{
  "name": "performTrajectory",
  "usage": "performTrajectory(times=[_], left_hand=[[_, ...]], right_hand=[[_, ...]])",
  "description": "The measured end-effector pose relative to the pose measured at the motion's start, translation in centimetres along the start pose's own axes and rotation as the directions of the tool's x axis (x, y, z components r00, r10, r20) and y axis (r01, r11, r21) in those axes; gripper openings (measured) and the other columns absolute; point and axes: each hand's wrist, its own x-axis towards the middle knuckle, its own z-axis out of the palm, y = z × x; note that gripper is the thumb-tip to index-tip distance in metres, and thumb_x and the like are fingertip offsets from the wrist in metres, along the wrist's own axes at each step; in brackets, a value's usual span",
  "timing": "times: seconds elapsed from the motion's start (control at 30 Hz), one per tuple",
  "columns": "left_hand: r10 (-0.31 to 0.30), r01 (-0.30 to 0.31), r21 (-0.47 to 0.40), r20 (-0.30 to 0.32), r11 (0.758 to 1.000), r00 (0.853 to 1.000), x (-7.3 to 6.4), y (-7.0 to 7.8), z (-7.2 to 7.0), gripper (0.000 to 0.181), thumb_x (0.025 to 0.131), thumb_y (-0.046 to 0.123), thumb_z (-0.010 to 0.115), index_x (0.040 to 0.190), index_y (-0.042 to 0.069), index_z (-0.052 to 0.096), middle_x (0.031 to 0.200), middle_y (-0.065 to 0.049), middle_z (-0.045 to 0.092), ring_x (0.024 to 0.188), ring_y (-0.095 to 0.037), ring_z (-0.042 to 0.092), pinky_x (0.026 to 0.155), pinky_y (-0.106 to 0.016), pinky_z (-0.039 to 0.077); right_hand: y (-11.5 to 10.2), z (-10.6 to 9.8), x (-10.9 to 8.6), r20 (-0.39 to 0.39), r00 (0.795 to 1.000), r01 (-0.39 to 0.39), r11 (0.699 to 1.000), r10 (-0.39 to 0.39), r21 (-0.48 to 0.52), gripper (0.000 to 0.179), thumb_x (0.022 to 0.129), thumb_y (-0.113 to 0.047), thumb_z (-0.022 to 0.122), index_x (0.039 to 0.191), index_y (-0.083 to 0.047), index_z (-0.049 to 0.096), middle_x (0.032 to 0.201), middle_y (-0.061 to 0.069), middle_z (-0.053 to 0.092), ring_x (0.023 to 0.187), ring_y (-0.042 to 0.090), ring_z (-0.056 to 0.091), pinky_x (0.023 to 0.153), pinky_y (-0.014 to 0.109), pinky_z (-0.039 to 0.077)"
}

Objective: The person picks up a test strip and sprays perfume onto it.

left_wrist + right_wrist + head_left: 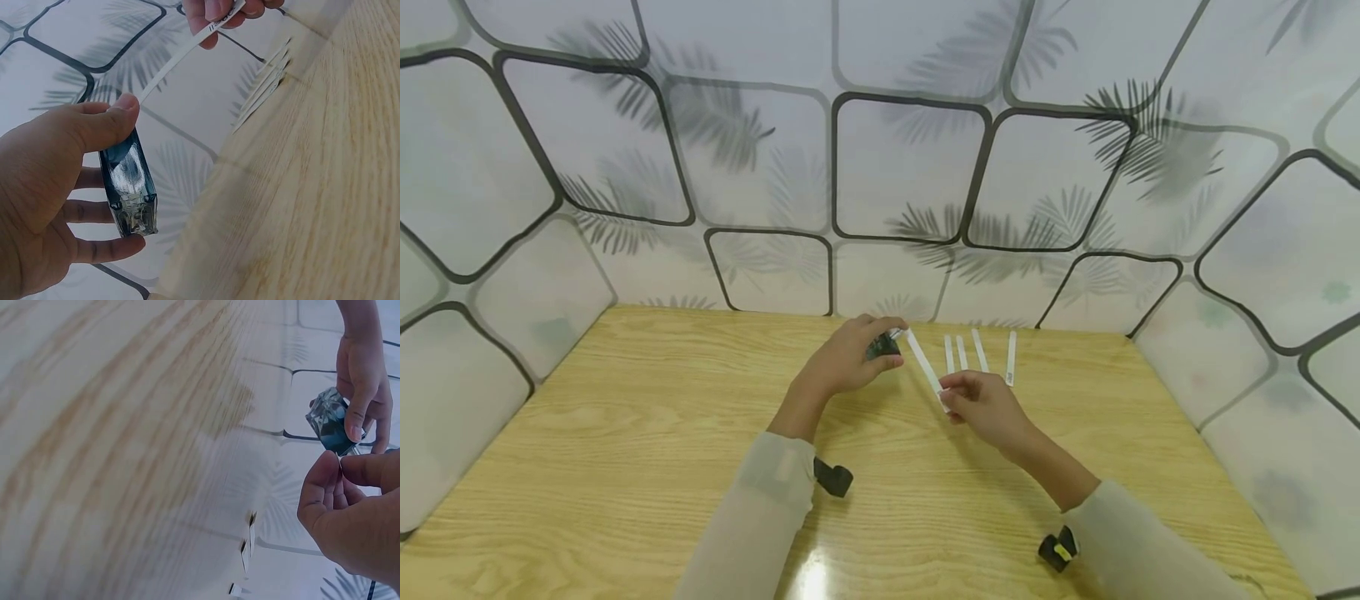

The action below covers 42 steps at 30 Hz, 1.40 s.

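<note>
My left hand [848, 354] grips a dark teal glass perfume bottle [129, 172], tilted above the table. In the left wrist view the thumb covers the bottle's top, so any nozzle is hidden. Between thumb and fingertips, my right hand [992, 410] pinches the lower end of a narrow white paper strip [927, 360] with dark print near that end. The strip's far end reaches up to the bottle's top; whether they touch I cannot tell. Several similar white strips [981, 350] lie side by side at the back, beyond the right hand.
The wood-grain table [647, 450] spreads out under both hands. A pale patterned curtain [910, 167] with dark outlines and leaf prints surrounds its back and sides. Small black devices [833, 479] sit at both wrists, by the light sleeves.
</note>
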Motion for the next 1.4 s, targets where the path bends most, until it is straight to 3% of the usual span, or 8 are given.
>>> performTrajectory(times=[0.37,0.7,1.03,1.4], left_hand=[[-0.013,0.014,-0.040,0.013,0.999,1.000,-0.12,-0.01,-0.05,0.054,0.100,0.036,0.067,0.150,0.020,0.051,0.143,-0.015,0.055,0.129,-0.035,0.054,0.104,-0.054,0.048],[0.016,-0.016,-0.026,0.003,1.000,1.000,0.04,-0.10,-0.10,0.054,0.100,0.036,0.068,0.149,0.019,0.052,0.144,-0.014,0.055,0.130,-0.035,0.054,0.104,-0.054,0.048],[-0.029,0.029,-0.029,0.007,0.999,1.000,-0.02,0.04,0.02,0.053,0.101,0.039,0.066,0.149,0.020,0.052,0.143,-0.015,0.056,0.130,-0.036,0.054,0.104,-0.057,0.047],[-0.039,0.038,-0.029,-0.031,0.999,0.999,0.00,0.05,-0.03,0.054,0.102,0.040,0.065,0.150,0.022,0.051,0.142,-0.016,0.055,0.128,-0.037,0.055,0.103,-0.058,0.048]], right_hand=[[0.34,0.17,0.02,0.025,0.999,0.020,1.000,-0.019,-0.017,0.024,0.103,-0.006,0.061,0.121,0.010,0.064,0.102,0.023,0.065,0.090,0.033,0.066,0.076,0.028,0.060],[0.49,0.00,-0.06,0.031,1.000,0.005,1.000,-0.005,-0.014,0.026,0.104,-0.006,0.061,0.124,0.010,0.062,0.105,0.025,0.064,0.093,0.037,0.065,0.079,0.033,0.061],[0.37,-0.01,-0.17,0.021,1.000,0.007,1.000,-0.007,-0.010,0.022,0.103,-0.006,0.061,0.121,0.007,0.065,0.103,0.022,0.066,0.091,0.032,0.065,0.079,0.034,0.061],[0.33,-0.19,-0.22,0.027,1.000,0.012,1.000,-0.012,-0.009,0.024,0.104,-0.006,0.060,0.123,0.007,0.063,0.107,0.026,0.064,0.094,0.037,0.065,0.080,0.032,0.060]])
